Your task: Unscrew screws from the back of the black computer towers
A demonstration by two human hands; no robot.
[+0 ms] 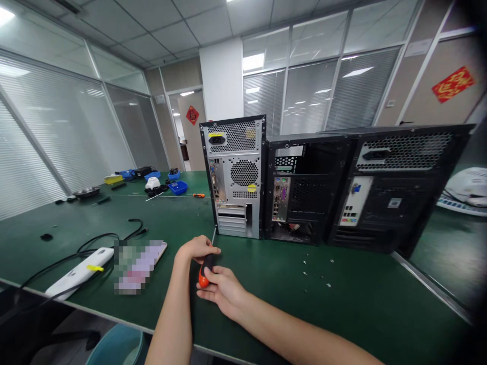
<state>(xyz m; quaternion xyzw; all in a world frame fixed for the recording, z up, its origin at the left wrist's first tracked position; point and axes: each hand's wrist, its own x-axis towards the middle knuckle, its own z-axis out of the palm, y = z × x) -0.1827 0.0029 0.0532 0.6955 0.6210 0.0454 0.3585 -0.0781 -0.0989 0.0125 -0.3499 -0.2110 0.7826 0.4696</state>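
A screwdriver point(206, 271) with an orange and black handle sits between both my hands, its thin shaft pointing up toward the silver computer case point(236, 177). My left hand point(196, 249) is curled over the top of the handle. My right hand point(220, 289) wraps the orange end from below. Both hands hover just above the green table point(342, 304), in front of the silver case's rear panel. Two black computer cases point(304, 187) point(399, 187) stand to its right, backs facing me.
Several loose screws point(315, 274) lie on the table right of my hands. A white power strip point(78, 272) with black cables and a phone point(140, 263) lie to the left. Blue bins point(177, 187), tools and a metal bowl point(87, 191) sit farther back left.
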